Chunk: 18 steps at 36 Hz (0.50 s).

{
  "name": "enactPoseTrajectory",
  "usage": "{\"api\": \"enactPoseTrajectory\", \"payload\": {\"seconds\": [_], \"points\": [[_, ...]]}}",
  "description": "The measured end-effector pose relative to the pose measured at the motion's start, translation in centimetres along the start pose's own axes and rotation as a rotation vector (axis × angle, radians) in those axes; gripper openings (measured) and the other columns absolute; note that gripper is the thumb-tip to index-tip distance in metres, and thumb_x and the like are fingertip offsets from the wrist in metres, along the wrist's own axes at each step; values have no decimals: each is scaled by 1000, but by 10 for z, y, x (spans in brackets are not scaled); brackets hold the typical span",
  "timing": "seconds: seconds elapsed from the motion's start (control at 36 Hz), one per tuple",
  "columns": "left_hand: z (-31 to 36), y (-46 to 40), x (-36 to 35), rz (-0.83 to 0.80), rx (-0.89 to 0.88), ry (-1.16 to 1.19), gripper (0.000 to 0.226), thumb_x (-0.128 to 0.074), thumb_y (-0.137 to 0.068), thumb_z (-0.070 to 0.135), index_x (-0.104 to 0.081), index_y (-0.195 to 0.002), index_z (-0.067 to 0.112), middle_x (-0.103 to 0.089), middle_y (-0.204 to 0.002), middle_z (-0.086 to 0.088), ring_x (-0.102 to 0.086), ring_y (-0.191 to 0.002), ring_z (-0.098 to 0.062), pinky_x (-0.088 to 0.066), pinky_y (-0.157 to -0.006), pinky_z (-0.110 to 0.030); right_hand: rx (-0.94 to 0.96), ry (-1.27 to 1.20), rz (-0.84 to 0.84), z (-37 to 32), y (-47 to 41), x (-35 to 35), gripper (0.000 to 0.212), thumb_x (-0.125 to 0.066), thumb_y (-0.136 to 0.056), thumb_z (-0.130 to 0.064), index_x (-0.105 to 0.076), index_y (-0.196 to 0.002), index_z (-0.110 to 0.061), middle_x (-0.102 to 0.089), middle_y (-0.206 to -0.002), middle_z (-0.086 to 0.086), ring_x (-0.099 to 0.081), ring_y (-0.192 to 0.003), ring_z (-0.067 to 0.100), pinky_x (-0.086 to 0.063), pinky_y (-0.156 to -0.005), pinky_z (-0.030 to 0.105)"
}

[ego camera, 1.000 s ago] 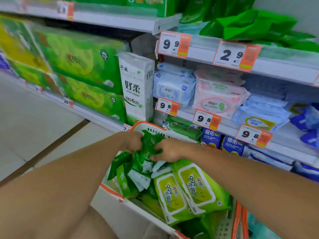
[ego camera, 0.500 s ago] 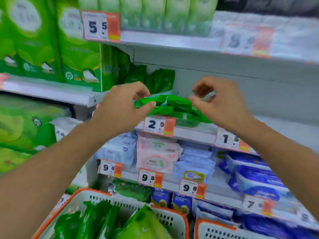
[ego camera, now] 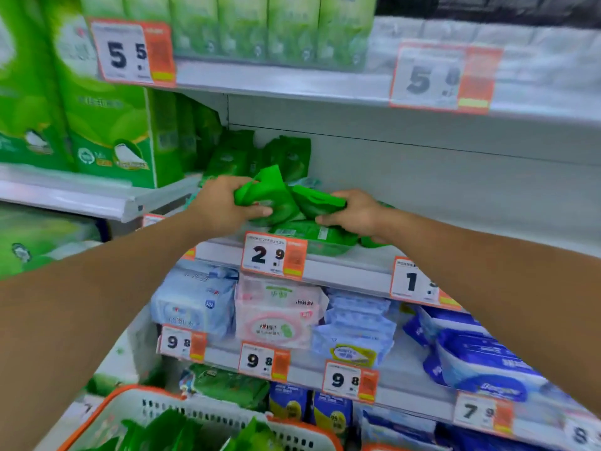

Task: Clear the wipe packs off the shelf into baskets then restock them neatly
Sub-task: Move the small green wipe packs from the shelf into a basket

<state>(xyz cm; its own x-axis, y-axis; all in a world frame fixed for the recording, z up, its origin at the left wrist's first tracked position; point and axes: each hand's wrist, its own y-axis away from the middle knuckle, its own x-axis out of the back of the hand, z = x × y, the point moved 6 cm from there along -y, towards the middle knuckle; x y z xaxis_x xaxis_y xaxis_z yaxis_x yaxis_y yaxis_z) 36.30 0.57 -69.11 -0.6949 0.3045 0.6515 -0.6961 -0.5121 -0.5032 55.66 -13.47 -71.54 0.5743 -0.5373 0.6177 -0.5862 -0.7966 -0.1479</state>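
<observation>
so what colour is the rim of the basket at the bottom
Orange, on the basket with white slatted walls, seen in the head view.

I see tall green tissue packs [ego camera: 107,125] on the left shelf, with an orange-edged price tag reading 5.5 [ego camera: 133,52] above them. Lower down, a pink pack [ego camera: 276,315] sits between pale blue packs [ego camera: 195,299] and dark blue packs [ego camera: 478,359].
</observation>
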Motion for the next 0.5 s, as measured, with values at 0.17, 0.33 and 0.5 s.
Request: {"api": "enactPoseTrajectory", "payload": {"seconds": [0.17,0.33,0.5], "points": [[7,-5,7,105,204,636,24,-76,-85,19,-68,-108,17,-74,-95,4,-72,-78,-2,-61,-70,-24,-120,-434,36,4,7,18,15,-67,-95,-16,-63,-110,-17,-72,-88,0,-69,-60,12,-54,-46,24],[25,-3,2,166,361,946,24,-76,-86,24,-63,-105,20,-73,-106,-2,-71,-94,-20,-59,-81,-34,127,-130,250,-7,39,68,20,-73,-90,-18,-72,-109,-13,-74,-105,4,-72,-78,6,-60,-71,26],[62,21,0,126,357,1109,38,-72,-88,28,-62,-123,15,-74,-102,-3,-69,-80,-14,-59,-72,-28,357,16,338,-29,110,93,27,-74,-89,-22,-73,-115,-11,-75,-109,-1,-71,-101,7,-55,-95,31]]}}
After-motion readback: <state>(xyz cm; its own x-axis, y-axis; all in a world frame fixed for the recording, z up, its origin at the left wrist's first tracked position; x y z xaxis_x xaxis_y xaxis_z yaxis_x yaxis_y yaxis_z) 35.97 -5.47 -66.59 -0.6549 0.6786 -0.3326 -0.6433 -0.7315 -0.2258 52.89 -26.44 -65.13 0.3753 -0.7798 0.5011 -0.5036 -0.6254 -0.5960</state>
